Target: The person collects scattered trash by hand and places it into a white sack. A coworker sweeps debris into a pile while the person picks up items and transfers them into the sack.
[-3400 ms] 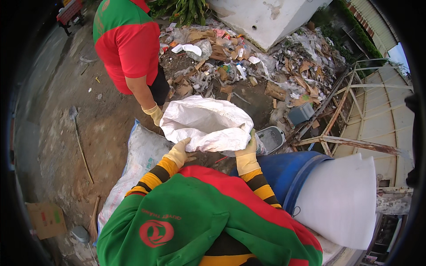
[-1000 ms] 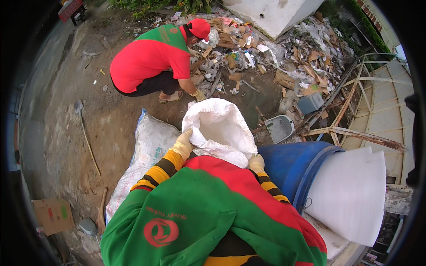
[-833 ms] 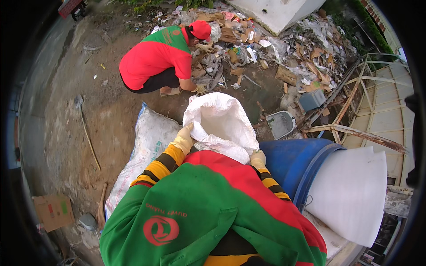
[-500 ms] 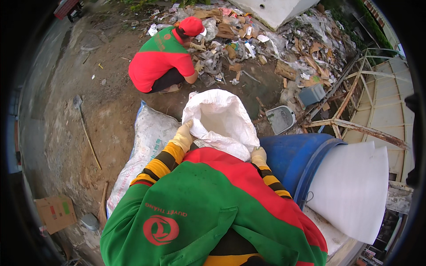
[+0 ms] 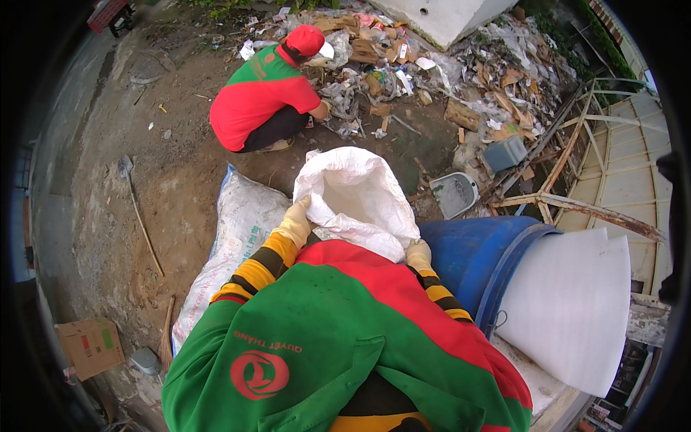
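Observation:
A white woven sack [image 5: 374, 189] stands in front of me, its mouth rolled back and facing up; the inside looks pale, and I cannot make out contents. My left hand [image 5: 296, 222], in a cream glove, grips the left side of the rim. On the right side of the rim, my gloved right hand [image 5: 418, 255] is closed on the fabric. Part of the sack's near side is hidden by my green and red jacket [image 5: 309, 317]. Against my left arm leans a filled white printed sack [image 5: 241, 223]. Close to my right hand lies a blue plastic barrel [image 5: 468, 252].
Ahead, a person [image 5: 266, 97] in a red cap squats beside a heap of mixed rubbish [image 5: 403, 65]. White foam sheet [image 5: 568, 309] sticks out of the barrel. A grey tub [image 5: 455, 194] and rusty metal frame [image 5: 568, 203] are right; a shovel [image 5: 140, 209] and cardboard box [image 5: 90, 348] lie left.
Both my hands keep their hold on the sack rim, with barely any shift. The squatting person's arm has moved lower and nearer the ground by the rubbish.

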Available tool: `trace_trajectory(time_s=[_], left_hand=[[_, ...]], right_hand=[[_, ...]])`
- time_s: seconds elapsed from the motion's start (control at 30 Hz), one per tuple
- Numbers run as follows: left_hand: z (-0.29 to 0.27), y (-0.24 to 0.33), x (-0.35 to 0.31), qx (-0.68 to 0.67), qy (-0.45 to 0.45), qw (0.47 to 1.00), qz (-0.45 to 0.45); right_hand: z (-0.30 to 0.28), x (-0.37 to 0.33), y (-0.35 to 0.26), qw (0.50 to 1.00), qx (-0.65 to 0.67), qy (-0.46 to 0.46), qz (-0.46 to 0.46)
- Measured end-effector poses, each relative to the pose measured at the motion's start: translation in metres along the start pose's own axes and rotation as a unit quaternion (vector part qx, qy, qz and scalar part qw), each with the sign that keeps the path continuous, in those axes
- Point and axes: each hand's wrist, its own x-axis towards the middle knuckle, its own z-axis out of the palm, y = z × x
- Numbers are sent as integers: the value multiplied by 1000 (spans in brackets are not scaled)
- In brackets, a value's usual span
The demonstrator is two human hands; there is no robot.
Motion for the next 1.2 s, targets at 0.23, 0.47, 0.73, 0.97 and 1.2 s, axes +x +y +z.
trace_trajectory(time_s=[0.23, 0.47, 0.73, 0.97, 1.2], left_hand=[[-9, -3, 4, -7, -2, 1000, 14], [-13, -3, 1, -15, -4, 1000, 23], [-24, -4, 8, -21, -12, 999, 45], [48, -20, -5, 122, -91, 983, 101], [121, -46, -37, 173, -166, 964, 113]], right_hand=[[-3, -1, -1, 999, -38, -12, -25], [-5, -1, -5, 999, -30, -21, -34], [5, 20, -13, 998, 36, 40, -37], [1, 103, -44, 950, 254, 121, 133], [-82, 154, -92, 726, 682, 54, 69]])
